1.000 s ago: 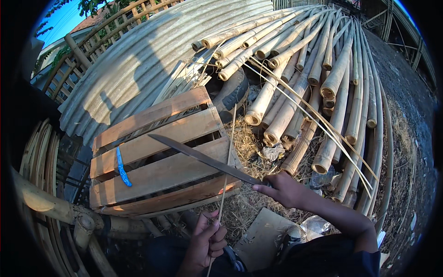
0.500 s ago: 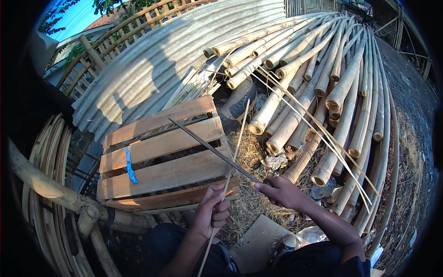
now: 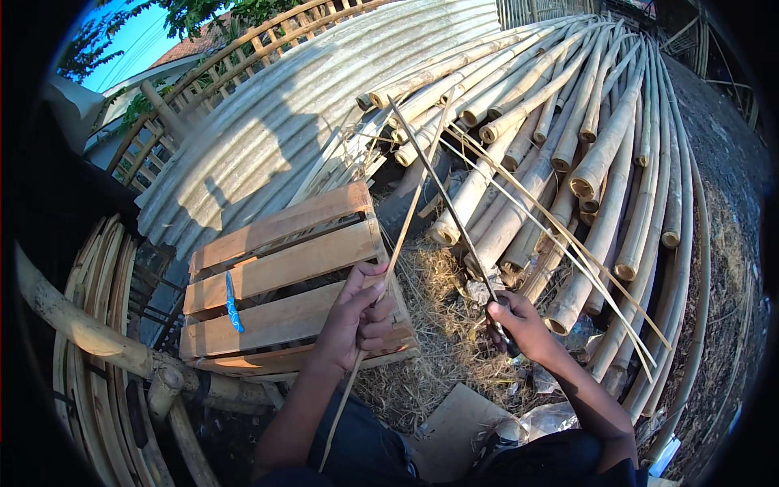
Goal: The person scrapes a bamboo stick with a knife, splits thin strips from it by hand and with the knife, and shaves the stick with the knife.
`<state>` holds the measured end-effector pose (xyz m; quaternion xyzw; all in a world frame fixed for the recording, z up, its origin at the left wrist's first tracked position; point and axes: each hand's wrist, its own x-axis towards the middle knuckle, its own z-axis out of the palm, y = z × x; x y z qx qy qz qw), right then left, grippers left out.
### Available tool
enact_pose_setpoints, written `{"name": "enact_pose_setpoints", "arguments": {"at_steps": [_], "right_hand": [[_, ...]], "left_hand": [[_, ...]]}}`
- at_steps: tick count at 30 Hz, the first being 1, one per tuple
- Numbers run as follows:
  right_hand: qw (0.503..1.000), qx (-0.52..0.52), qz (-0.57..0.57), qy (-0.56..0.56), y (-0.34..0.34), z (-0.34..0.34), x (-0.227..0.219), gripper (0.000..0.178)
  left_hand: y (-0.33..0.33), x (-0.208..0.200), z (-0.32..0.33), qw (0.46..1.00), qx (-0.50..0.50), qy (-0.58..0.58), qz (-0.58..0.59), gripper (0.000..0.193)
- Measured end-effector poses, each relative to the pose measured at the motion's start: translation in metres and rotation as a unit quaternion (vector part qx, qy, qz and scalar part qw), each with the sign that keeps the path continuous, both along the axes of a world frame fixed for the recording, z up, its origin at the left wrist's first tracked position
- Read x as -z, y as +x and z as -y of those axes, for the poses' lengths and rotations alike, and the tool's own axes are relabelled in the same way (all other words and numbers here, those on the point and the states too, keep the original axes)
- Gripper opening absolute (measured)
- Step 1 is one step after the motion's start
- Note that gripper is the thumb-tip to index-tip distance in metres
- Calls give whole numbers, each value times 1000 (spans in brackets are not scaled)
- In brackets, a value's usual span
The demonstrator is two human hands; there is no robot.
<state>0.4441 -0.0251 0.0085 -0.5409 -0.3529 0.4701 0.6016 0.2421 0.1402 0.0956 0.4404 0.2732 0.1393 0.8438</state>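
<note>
Bamboo strip: thin, pale, long, pinched in left hand.

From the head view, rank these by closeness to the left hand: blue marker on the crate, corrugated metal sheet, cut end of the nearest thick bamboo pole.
1. blue marker, just left of the left hand, on the wooden crate.
2. bamboo pole end, up and right.
3. corrugated metal sheet, behind the crate, farthest.

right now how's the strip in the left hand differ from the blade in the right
The bamboo strip is pale tan; the blade is dark. The strip runs on below the left hand toward the lap, while the blade stops at its handle in the right hand. Both are long, thin and point up toward the bamboo poles.
</note>
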Motion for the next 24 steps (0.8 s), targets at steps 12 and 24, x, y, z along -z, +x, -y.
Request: {"name": "enact_pose_setpoints", "arguments": {"at_steps": [12, 24], "right_hand": [[900, -195, 366, -133, -50, -13, 0, 64], [860, -193, 433, -190, -89, -27, -16, 67]], "left_hand": [[-108, 62, 77, 983, -131, -66, -108, 19], [-135, 61, 81, 987, -114, -58, -99, 18]]}}
